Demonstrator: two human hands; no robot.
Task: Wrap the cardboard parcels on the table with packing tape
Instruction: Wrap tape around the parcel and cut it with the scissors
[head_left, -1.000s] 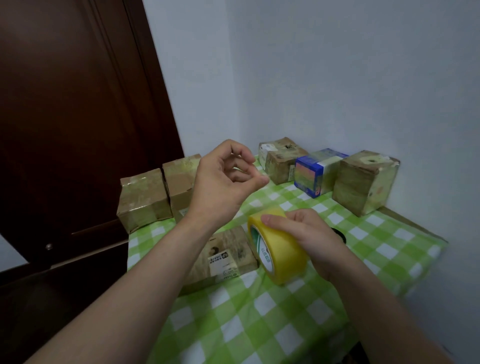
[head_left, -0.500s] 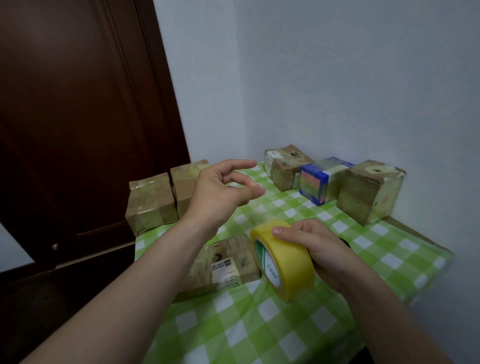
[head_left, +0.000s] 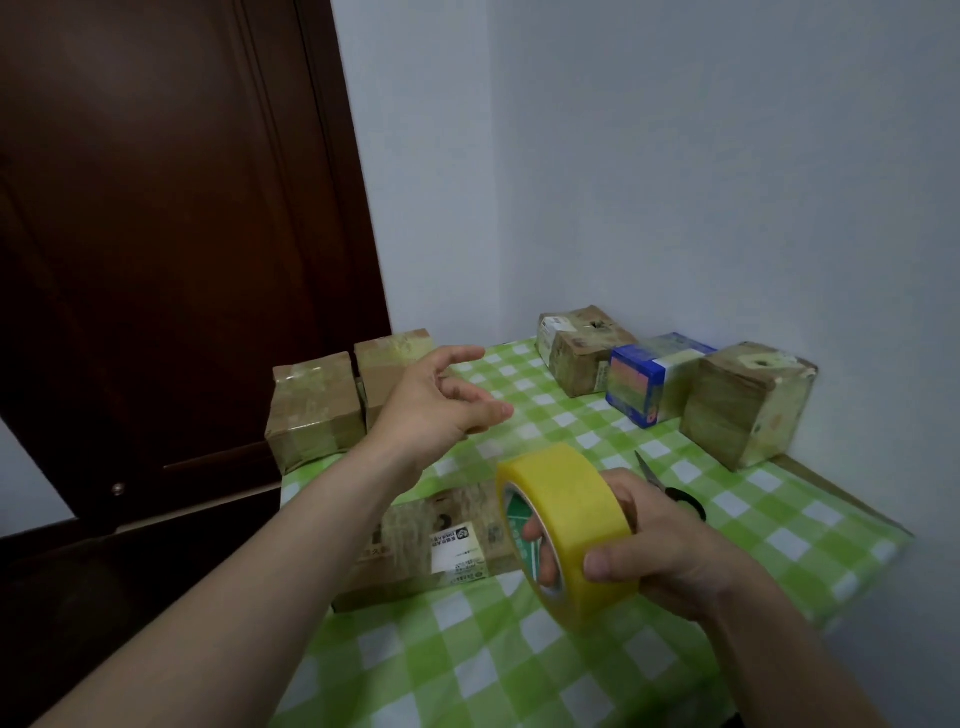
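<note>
Right hand (head_left: 660, 551) grips the yellow packing tape roll (head_left: 566, 519), thumb outside and fingers through the core. We see no strip drawn. Left hand (head_left: 436, 410) hovers open and holds nothing. Below its wrist, just left of the roll, lies a flat parcel (head_left: 447, 540) on the desk (head_left: 519, 665); we cannot tell how far it is taped. Two cube parcels (head_left: 314, 405) beyond the left hand look glossy, so we judge them done.

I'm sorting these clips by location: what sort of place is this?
Likely a room corner in a home, not a warehouse: a dark wooden door, plain white walls, and a green checked tablecloth.
</note>
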